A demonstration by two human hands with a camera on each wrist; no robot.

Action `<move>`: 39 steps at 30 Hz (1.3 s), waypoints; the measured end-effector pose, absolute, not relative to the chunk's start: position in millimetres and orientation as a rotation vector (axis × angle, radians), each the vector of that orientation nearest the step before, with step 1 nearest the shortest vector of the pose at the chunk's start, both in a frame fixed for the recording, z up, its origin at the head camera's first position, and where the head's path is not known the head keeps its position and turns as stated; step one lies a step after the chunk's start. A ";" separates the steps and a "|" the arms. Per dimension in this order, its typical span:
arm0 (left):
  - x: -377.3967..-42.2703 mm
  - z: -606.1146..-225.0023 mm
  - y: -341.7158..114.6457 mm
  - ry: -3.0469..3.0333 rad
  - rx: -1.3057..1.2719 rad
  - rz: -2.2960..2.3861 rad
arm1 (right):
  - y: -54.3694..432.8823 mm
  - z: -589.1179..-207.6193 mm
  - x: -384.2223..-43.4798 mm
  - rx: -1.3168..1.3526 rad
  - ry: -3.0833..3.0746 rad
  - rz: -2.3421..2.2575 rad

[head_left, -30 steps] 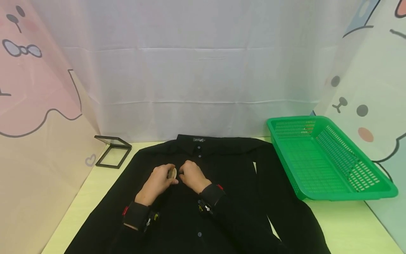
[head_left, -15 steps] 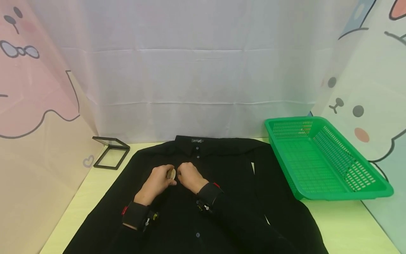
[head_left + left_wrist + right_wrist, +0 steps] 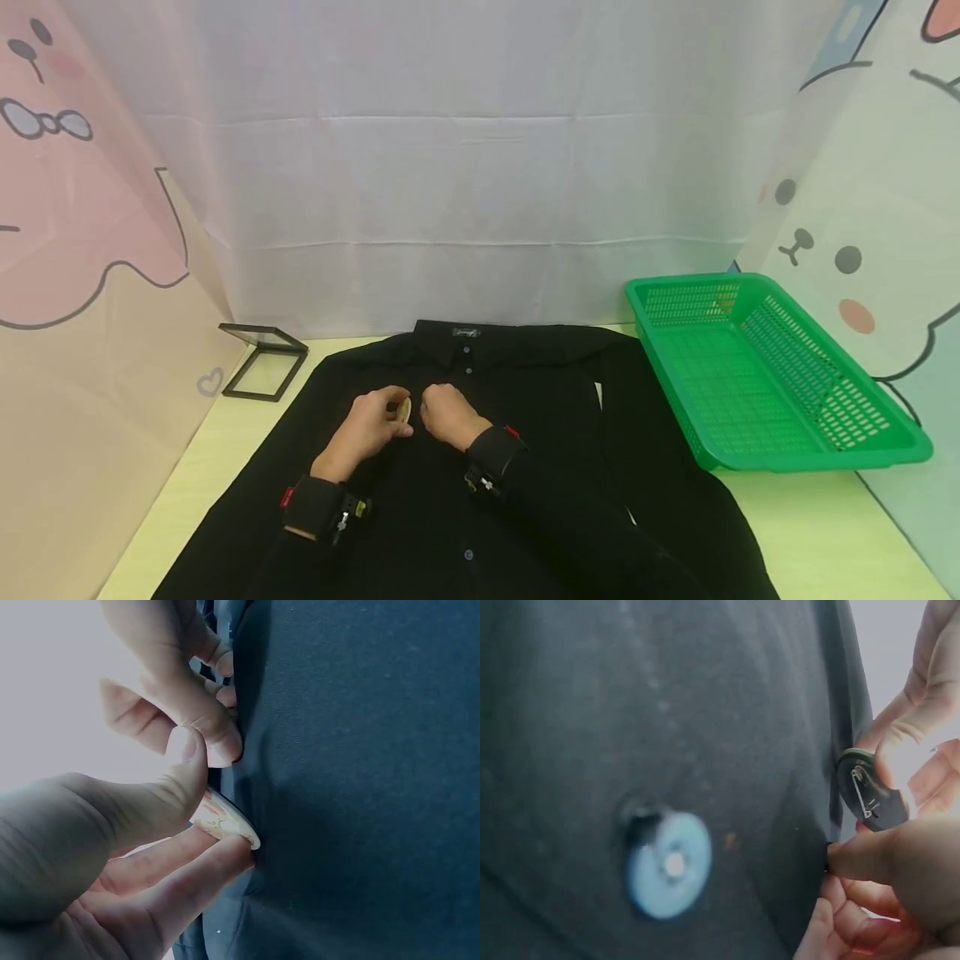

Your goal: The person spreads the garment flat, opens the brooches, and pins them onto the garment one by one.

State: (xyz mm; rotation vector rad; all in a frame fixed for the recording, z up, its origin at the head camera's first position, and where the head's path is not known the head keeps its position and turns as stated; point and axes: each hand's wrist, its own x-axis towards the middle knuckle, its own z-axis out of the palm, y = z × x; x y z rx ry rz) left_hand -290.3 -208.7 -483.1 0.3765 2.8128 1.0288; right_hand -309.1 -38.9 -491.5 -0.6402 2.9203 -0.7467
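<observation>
A round pin badge (image 3: 404, 410) with a pale printed face is pinched on edge by my left hand (image 3: 367, 423), thumb and fingers at its rim. Its dark back carries a safety-type pin (image 3: 861, 793), seen in the right wrist view. Beside it, my right hand (image 3: 450, 415) pinches a fold of the black shirt (image 3: 540, 400) between thumb and fingers, clearest in the left wrist view. The badge's edge is close against the raised cloth; whether the pin touches it I cannot tell. The shirt lies front up, collar away from me, with a blue-looking button (image 3: 670, 866) near my right wrist.
A green plastic basket (image 3: 675, 400) stands at the right, by the shirt's sleeve. At the back left, a small black hinged frame case (image 3: 255, 392) stands with its lid raised. Printed curtains (image 3: 480, 183) enclose the pale table (image 3: 817, 517) at the back and sides.
My left hand has shifted slightly left with the badge. The right hand keeps hold of the cloth with hardly any movement. The head view has shifted a little.
</observation>
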 end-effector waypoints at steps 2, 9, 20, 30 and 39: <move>-289.7 -484.2 -208.6 2.805 0.388 1.038 | -40.0 -491.8 -308.9 -0.648 2.913 -0.662; -288.6 -486.0 -203.8 2.874 0.430 0.939 | -43.6 -493.2 -315.1 -0.625 2.833 -0.559; -290.8 -491.1 -188.2 3.005 0.486 0.689 | -33.9 -489.3 -322.9 -0.632 2.648 -0.817; -289.3 -490.6 -184.8 3.043 0.466 0.708 | -31.2 -488.3 -327.1 -0.639 2.601 -0.839; -285.6 -489.6 -179.4 3.066 0.463 0.711 | -29.5 -488.1 -322.8 -0.586 2.619 -0.907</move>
